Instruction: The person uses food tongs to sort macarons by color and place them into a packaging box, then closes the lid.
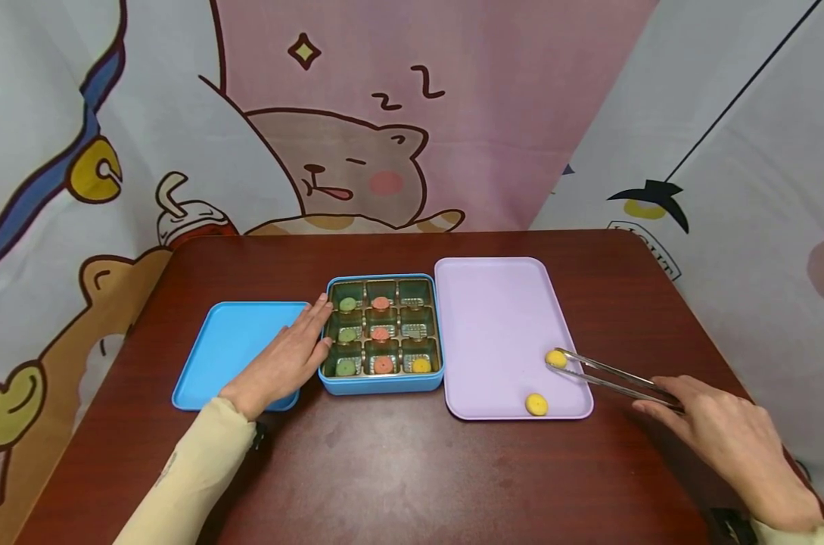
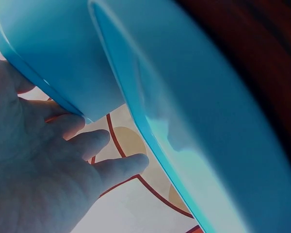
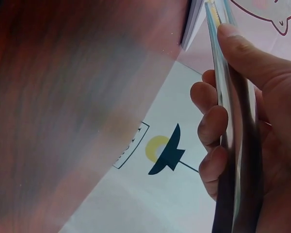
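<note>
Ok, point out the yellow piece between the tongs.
The yellow piece between the tongs, by the tray's right edge; one other lies loose near its front edge, another in the box.

My right grip holds metal tongs, a round yellow piece at their tips, near the lilac tray's right edge; my left grip touches the blue box.

From the head we look forward and down at the table; from each wrist, closely, toward the far curtain. Head and right-wrist views share the right hand.
</note>
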{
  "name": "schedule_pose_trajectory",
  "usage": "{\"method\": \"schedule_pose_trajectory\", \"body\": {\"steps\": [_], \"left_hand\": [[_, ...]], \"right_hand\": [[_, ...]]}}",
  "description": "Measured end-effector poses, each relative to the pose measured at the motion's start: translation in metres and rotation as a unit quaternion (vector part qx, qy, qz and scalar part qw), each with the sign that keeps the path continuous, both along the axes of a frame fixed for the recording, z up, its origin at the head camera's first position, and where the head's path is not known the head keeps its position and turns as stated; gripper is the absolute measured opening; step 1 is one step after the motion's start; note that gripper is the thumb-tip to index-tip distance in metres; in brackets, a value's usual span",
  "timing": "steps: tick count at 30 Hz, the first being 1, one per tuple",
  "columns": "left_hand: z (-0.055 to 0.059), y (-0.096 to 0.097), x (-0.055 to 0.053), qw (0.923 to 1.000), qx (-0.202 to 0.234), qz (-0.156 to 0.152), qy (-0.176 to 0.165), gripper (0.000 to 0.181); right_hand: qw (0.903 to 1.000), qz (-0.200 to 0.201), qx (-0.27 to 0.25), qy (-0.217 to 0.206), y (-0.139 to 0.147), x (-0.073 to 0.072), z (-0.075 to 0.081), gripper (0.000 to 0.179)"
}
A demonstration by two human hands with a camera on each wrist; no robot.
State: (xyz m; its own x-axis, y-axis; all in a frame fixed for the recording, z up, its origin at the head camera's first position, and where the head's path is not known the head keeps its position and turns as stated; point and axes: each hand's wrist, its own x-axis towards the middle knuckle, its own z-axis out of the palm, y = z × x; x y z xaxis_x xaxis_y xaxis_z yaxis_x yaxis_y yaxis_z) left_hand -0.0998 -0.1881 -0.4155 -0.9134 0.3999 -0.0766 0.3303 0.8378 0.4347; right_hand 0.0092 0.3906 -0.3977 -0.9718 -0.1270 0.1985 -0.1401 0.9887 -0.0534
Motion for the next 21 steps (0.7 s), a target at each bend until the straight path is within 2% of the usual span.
{"method": "schedule_pose_trajectory", "body": {"steps": [11,21], "left_hand": [[0.0,0.0,0.0,1.0,0.001,0.002,0.001,0.066],[0.0,0.0,0.0,0.9999,0.002,0.002,0.01,0.066]], "right_hand": [[0.9996,0.013,-0.003,0.027,-0.009,-0.004,0.007,0.048],[0.9972,0.051,-0.01,0.055,-0.026,-0.012,0.011,0.046]]}}
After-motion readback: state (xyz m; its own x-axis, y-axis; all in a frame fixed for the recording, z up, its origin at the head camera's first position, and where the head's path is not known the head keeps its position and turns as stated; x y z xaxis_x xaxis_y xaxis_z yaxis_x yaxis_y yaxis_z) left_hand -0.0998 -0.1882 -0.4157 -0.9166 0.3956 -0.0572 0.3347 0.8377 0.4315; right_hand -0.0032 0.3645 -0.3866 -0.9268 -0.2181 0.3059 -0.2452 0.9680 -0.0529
